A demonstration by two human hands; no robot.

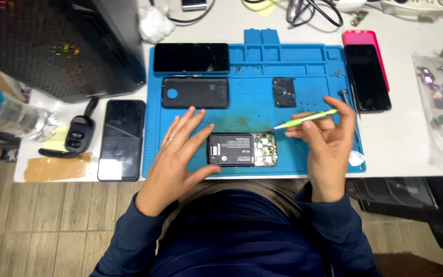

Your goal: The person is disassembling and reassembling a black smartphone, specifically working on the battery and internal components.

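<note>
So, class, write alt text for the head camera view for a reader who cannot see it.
An opened phone lies on a blue mat; the left hand steadies its edge while the right hand holds a green screwdriver above it. Other phones surround them.

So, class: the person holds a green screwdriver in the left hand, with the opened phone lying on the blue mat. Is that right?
Not quite. The head view shows the green screwdriver in the right hand, not the left. The opened phone does lie on the blue mat.

Upper left: black computer tower (57, 46). Left of the blue repair mat (303, 77): dark phone (122, 139), car key fob (79, 134), plastic bottle (11, 117). Right: phone (367, 77) on a pink case (363, 37).
</note>
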